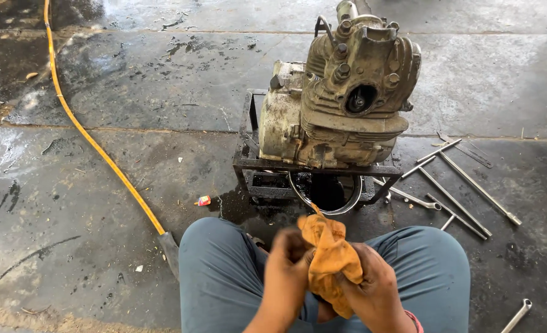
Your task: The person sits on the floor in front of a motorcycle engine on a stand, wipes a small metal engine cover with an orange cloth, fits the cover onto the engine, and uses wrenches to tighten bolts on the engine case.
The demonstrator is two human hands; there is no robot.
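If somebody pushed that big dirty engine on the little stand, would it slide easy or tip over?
Probably neither easily. The engine looks like solid cast metal, so likely heavy. It overhangs the small black stand and rises tall, so a hard shove up high might tip it. The wet floor could let the stand skid a little.

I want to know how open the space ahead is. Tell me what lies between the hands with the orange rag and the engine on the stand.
Both hands, left and right, hold the orange rag above the knees. Between it and the engine sit only the stand's lower front bar and a round metal pan under it; nothing else visible.
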